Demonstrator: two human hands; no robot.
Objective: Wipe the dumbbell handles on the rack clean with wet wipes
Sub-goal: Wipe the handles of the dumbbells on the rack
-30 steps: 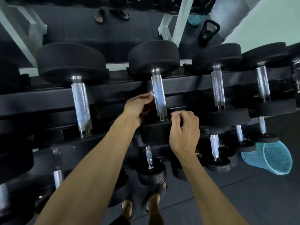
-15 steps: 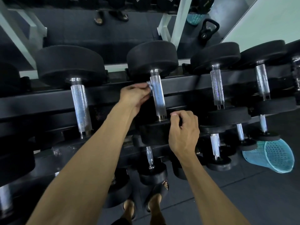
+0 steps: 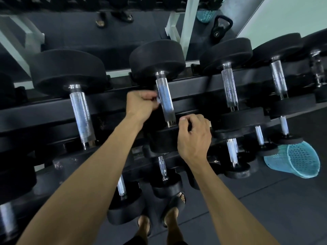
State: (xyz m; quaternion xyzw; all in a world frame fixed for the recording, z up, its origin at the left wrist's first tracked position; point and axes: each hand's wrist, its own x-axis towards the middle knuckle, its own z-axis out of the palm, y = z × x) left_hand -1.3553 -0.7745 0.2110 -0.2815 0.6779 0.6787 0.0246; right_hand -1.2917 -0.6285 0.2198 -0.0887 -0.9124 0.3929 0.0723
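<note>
The left hand was curled round a small pale wipe, pinching it against the left side of a chrome handle, about halfway along its length. That handle belonged to the middle dumbbell on the top tier of the black rack, its far head lying up near the mirror and its near head down by the front rail. The right hand gripped that near head, fingers curled over its upper right edge, thumb near the handle's lower collar. The hands were apart, one on each side of the handle. More dumbbells lay to either side and on the tiers below. A teal basket sat tilted on the floor to the right, and sandalled feet stood under the rack.
</note>
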